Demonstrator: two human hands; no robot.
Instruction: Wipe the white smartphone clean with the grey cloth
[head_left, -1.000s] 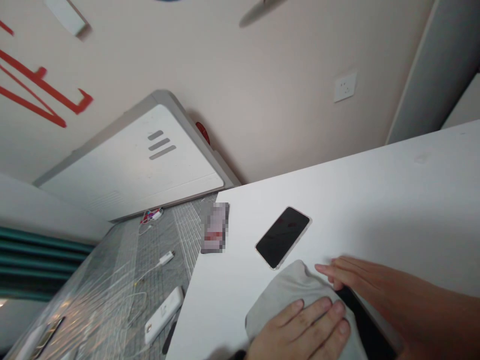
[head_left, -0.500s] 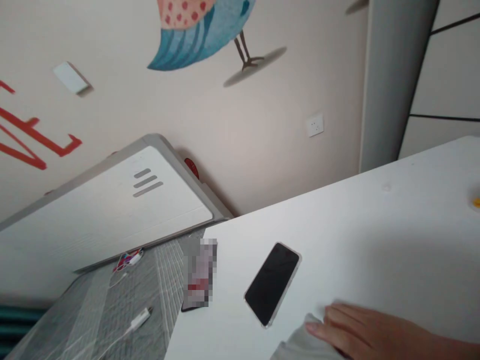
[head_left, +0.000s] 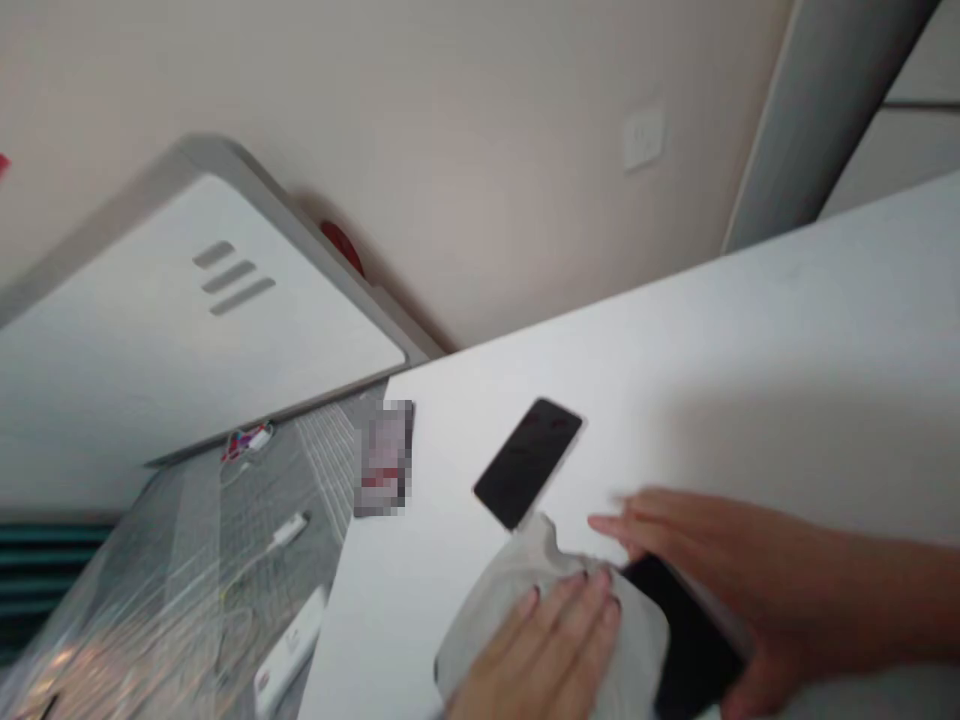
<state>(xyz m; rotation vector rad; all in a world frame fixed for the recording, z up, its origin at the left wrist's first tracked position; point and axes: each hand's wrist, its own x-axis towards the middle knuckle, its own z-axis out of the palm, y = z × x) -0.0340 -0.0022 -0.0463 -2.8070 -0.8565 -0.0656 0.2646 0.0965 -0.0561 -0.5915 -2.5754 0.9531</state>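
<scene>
At the bottom edge my left hand (head_left: pixel 551 650) is closed over a pale grey cloth (head_left: pixel 491 600), its fingers close together and pressing on the top side. Its thumb is hidden. A black flat device (head_left: pixel 690 640) shows partly from under the cloth's right side. My right hand (head_left: pixel 720 575) grips that device by its right edge, the thumb near the lower corner and the fingers reaching along the far side. Just beyond the cloth, a smartphone with a dark screen (head_left: pixel 531 462) and a clear case lies on the white table.
At the white table's (head_left: pixel 787 330) left edge lies a blurred-out flat item (head_left: pixel 384 460). Left of it, a grey bedspread (head_left: pixel 247 530) holds a cable plug (head_left: pixel 289 530) and a white object (head_left: pixel 289 655). A white headboard (head_left: pixel 150 350) and a wall socket (head_left: pixel 643 138) stand behind.
My view has tilted down. My left hand has come into view on the cloth, and the black device now shows between cloth and right hand. The phone on the table appears higher.
</scene>
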